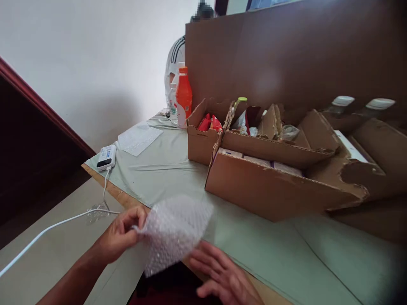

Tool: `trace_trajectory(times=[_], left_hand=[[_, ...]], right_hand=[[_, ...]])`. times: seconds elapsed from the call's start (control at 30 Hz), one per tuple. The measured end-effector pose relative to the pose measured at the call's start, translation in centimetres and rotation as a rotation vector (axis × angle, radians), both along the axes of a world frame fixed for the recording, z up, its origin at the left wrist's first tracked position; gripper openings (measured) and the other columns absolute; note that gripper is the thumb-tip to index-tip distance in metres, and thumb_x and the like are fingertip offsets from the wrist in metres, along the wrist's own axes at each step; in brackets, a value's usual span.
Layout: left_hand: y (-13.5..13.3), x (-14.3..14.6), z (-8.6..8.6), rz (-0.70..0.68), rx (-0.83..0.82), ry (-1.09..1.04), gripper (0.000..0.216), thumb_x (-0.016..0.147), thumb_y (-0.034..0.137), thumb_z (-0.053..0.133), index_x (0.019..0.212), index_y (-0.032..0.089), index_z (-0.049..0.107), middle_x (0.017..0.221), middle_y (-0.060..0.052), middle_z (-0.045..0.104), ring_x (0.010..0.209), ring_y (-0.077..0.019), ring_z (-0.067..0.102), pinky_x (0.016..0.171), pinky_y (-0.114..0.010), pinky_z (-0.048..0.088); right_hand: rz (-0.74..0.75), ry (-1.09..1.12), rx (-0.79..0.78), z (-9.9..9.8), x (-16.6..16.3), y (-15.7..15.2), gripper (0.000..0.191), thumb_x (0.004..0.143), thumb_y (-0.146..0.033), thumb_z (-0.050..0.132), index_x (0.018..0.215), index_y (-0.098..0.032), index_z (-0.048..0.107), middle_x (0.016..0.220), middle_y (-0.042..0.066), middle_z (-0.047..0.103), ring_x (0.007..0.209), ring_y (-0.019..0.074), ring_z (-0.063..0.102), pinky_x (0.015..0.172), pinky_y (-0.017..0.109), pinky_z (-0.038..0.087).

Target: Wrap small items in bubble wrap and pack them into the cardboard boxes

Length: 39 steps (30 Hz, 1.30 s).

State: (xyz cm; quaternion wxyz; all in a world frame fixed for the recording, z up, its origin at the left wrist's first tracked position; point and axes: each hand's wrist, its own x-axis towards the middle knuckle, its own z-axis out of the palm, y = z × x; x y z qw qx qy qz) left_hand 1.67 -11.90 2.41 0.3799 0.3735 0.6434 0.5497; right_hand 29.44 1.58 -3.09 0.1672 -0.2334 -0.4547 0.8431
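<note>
A sheet or pouch of clear bubble wrap hangs over the table's front edge, blurred in places by motion. My left hand pinches its left corner between thumb and fingers. On the other side, my right hand lies just below and right of the wrap, fingers stretched out and apart from the thumb. Its fingertips are close to the wrap's lower right edge; whether they touch it I cannot tell. Farther back on the cloth, another flat piece of bubble wrap lies near the wall.
Cardboard bins with packets and boxes fill the right, before a tall cardboard panel. An orange bottle and a clear bottle stand left of them. A white power bank with a cable sits left. A person's sleeve shows behind.
</note>
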Motion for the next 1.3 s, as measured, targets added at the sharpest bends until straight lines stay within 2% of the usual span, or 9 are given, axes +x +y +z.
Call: trace_trajectory(times=[0.1, 0.23, 0.4, 0.6, 0.77, 0.87, 0.97, 1.13, 1.3], left_hand=[[-0.5, 1.1, 0.7, -0.303, -0.101, 0.002, 0.016, 0.077, 0.02, 0.063, 0.069, 0.022, 0.049, 0.068, 0.003, 0.053, 0.063, -0.0121, 0.046, 0.058, -0.022, 0.038], [1.2, 1.4, 1.3, -0.524, -0.234, 0.081, 0.004, 0.086, 0.028, 0.061, 0.084, 0.024, 0.061, 0.08, 0.0, 0.063, 0.072, -0.0158, 0.057, 0.063, -0.024, 0.044], [6.6, 1.8, 0.9, -0.474, -0.196, 0.248, 0.016, 0.087, 0.04, 0.063, 0.094, 0.026, 0.065, 0.082, -0.001, 0.066, 0.072, -0.0172, 0.061, 0.061, -0.024, 0.046], [14.7, 3.1, -1.2, -0.407, -0.243, 0.71, 0.035, 0.078, 0.032, 0.066, 0.112, 0.027, 0.068, 0.074, 0.0, 0.066, 0.067, -0.0214, 0.061, 0.064, -0.029, 0.046], [14.2, 3.8, -2.0, -0.125, 0.021, 1.061, 0.032, 0.083, 0.035, 0.066, 0.114, 0.026, 0.07, 0.116, -0.012, 0.07, 0.11, -0.0363, 0.063, 0.099, -0.048, 0.047], [11.7, 5.0, -0.5, -0.142, 0.046, 0.897, 0.022, 0.091, 0.035, 0.06, 0.109, 0.03, 0.072, 0.104, -0.008, 0.072, 0.094, -0.029, 0.068, 0.089, -0.04, 0.054], [11.1, 6.7, 0.5, -0.329, 0.001, 0.713, 0.02, 0.091, 0.03, 0.059, 0.105, 0.029, 0.073, 0.092, -0.004, 0.073, 0.074, -0.0204, 0.068, 0.071, -0.03, 0.054], [13.5, 6.7, -1.9, -0.434, -0.187, 0.607, 0.022, 0.082, 0.028, 0.054, 0.091, 0.025, 0.074, 0.076, -0.002, 0.074, 0.067, -0.0193, 0.065, 0.064, -0.029, 0.05], [14.4, 5.2, -3.7, -0.39, -0.284, 0.555, 0.027, 0.082, 0.035, 0.053, 0.095, 0.023, 0.073, 0.065, 0.0, 0.068, 0.051, -0.016, 0.055, 0.05, -0.027, 0.04]], right_hand=[[-0.025, 0.126, -0.063, 1.1, -2.7, -0.2, 0.075, 0.084, -0.082, 0.05, 0.127, -0.024, 0.07, 0.126, 0.018, 0.073, 0.113, 0.0367, 0.071, 0.086, 0.053, 0.06], [-0.436, -0.089, 0.036, 2.2, -1.2, 2.1, 0.043, 0.079, -0.058, 0.077, 0.102, -0.023, 0.077, 0.104, 0.011, 0.079, 0.096, 0.0309, 0.074, 0.087, 0.047, 0.06], [-0.779, -0.316, 0.413, 3.1, 5.1, 3.4, 0.026, 0.08, -0.048, 0.08, 0.088, -0.023, 0.077, 0.084, 0.005, 0.077, 0.077, 0.0214, 0.07, 0.074, 0.034, 0.06], [-0.822, -0.662, 0.678, 1.5, 9.7, 4.1, 0.035, 0.082, -0.048, 0.073, 0.104, -0.021, 0.071, 0.089, 0.007, 0.077, 0.078, 0.022, 0.071, 0.072, 0.036, 0.058], [-0.949, -1.021, 1.026, 0.9, 13.1, 4.2, 0.043, 0.09, -0.046, 0.062, 0.124, -0.02, 0.065, 0.119, 0.014, 0.072, 0.096, 0.0272, 0.069, 0.082, 0.044, 0.055], [-0.835, -0.934, 1.227, 1.7, 12.2, 4.6, 0.027, 0.096, -0.037, 0.057, 0.117, -0.023, 0.067, 0.125, 0.013, 0.07, 0.112, 0.0304, 0.067, 0.092, 0.048, 0.055], [-0.475, -0.699, 1.449, 2.5, 6.8, 5.1, 0.027, 0.097, -0.022, 0.053, 0.121, -0.026, 0.066, 0.132, 0.011, 0.068, 0.119, 0.031, 0.064, 0.1, 0.053, 0.052], [0.077, -0.53, 1.608, 1.5, -1.8, 5.3, 0.039, 0.094, -0.015, 0.057, 0.133, -0.014, 0.062, 0.148, 0.018, 0.057, 0.137, 0.0333, 0.053, 0.105, 0.052, 0.05], [0.014, -0.655, 1.673, -1.6, 6.0, 6.0, 0.04, 0.101, -0.025, 0.049, 0.14, -0.021, 0.059, 0.149, 0.011, 0.059, 0.139, 0.0306, 0.052, 0.107, 0.053, 0.046]])
